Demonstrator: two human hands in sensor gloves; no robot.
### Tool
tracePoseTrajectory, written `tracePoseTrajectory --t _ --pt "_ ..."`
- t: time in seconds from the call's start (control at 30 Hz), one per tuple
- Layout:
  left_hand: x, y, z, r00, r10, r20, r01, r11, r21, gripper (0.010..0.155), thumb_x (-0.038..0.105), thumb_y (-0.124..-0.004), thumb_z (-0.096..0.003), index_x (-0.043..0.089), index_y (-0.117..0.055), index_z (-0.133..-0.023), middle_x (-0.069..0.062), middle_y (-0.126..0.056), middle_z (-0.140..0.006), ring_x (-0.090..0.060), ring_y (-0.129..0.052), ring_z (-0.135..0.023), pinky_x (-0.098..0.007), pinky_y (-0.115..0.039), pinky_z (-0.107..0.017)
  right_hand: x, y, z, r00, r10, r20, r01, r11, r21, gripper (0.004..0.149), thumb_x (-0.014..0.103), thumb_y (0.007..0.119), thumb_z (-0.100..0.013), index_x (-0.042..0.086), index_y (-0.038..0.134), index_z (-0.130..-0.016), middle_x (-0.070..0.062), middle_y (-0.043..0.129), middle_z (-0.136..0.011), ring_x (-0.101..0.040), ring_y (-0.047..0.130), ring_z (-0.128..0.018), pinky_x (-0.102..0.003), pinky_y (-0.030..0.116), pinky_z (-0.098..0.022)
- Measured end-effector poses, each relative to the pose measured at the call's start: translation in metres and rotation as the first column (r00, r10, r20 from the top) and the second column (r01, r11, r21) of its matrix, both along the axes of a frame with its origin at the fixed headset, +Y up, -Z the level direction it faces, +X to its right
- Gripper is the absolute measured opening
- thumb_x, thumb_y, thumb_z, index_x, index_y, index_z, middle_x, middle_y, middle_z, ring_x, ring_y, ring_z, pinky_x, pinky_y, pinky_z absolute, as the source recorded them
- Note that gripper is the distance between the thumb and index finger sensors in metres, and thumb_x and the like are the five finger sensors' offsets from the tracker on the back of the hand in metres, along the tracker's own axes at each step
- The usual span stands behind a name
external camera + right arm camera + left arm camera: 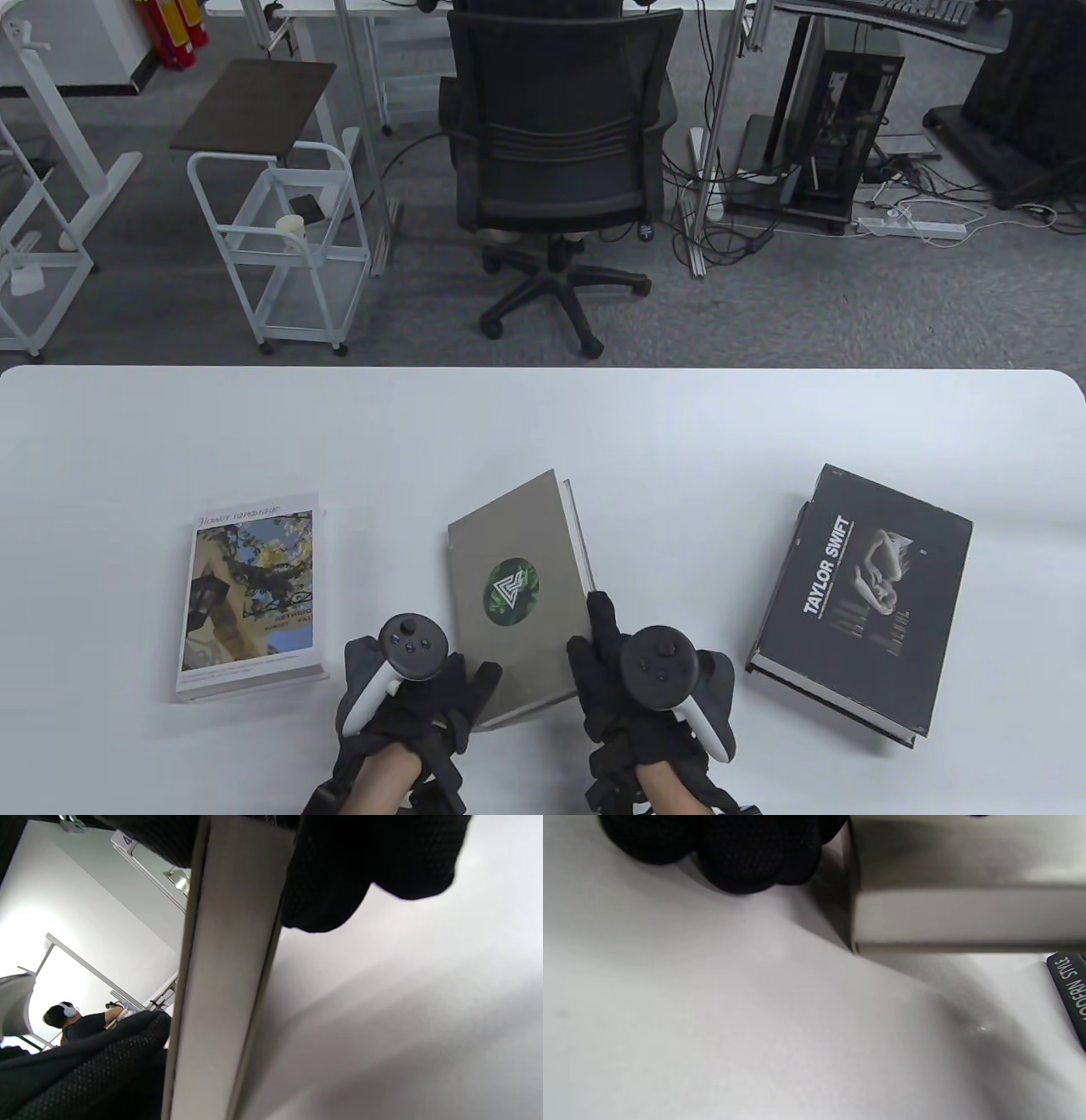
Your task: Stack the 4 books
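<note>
A grey book (509,586) with a round green logo lies tilted at the table's near middle. My left hand (424,679) grips its near left corner and my right hand (619,662) grips its near right edge, one finger along the page side. In the left wrist view its page edge (967,916) hangs above the table beside my fingers (742,853). In the right wrist view the book's edge (225,963) sits between my fingers (339,870). A "flower language" book (250,594) lies to the left. A black Taylor Swift book (865,594) lies to the right.
A dark spine reading MODERN STYLE (1073,988) shows at the right of the left wrist view; I cannot tell which book it belongs to. The white table (543,424) stretches beyond the books. An office chair (556,153) stands behind the far edge.
</note>
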State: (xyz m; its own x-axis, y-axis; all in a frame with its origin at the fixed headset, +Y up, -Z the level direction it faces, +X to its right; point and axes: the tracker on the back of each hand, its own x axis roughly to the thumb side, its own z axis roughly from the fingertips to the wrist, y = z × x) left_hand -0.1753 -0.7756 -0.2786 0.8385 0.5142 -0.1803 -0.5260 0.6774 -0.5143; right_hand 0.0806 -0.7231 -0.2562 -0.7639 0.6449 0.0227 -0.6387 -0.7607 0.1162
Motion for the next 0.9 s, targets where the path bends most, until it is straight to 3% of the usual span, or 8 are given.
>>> tracePoseTrajectory --t 0.23,0.57,0.7,0.9 --pt "-0.006 0.002 0.002 0.998 0.069 0.005 -0.069 0.998 0.009 0.086 0.069 -0.042 -0.0458 0.011 -0.045 -0.109 -0.015 -0.076 -0.088 -0.030 -0.089 -0.063 -0.054 -0.076 -0.049 0.016 0.023 0.000 0.997 -0.006 0.078 0.003 0.999 0.036 0.056 0.036 0.060 -0.066 0.013 0.045 -0.115 -0.032 0.074 -0.091 -0.031 0.093 -0.052 -0.043 0.082 -0.042" --pt "-0.006 0.002 0.004 0.998 0.059 0.019 -0.059 0.998 0.002 0.085 0.069 -0.044 -0.0461 0.011 -0.047 -0.108 -0.015 -0.075 -0.089 -0.030 -0.089 -0.064 -0.054 -0.075 -0.050 0.083 0.108 0.014 0.966 -0.114 0.232 0.063 0.974 0.218 0.056 0.036 0.061 -0.066 0.012 0.047 -0.115 -0.032 0.076 -0.091 -0.030 0.094 -0.052 -0.043 0.084 -0.041" --pt "-0.005 0.001 0.005 0.998 0.052 0.026 -0.052 0.999 -0.003 0.084 0.068 -0.045 -0.0463 0.011 -0.048 -0.108 -0.015 -0.075 -0.089 -0.030 -0.088 -0.064 -0.054 -0.074 -0.051 0.123 0.123 0.024 0.926 -0.195 0.323 0.108 0.957 0.268 0.056 0.036 0.061 -0.066 0.012 0.048 -0.115 -0.032 0.076 -0.091 -0.031 0.094 -0.052 -0.043 0.083 -0.042" --pt "-0.005 0.001 0.006 0.998 0.055 0.031 -0.055 0.998 -0.015 0.084 0.068 -0.045 -0.0464 0.011 -0.048 -0.108 -0.015 -0.074 -0.089 -0.030 -0.088 -0.064 -0.054 -0.074 -0.051 0.189 0.121 0.037 0.826 -0.303 0.476 0.180 0.941 0.287 0.056 0.036 0.060 -0.067 0.010 0.047 -0.115 -0.032 0.074 -0.092 -0.031 0.093 -0.053 -0.043 0.083 -0.043"
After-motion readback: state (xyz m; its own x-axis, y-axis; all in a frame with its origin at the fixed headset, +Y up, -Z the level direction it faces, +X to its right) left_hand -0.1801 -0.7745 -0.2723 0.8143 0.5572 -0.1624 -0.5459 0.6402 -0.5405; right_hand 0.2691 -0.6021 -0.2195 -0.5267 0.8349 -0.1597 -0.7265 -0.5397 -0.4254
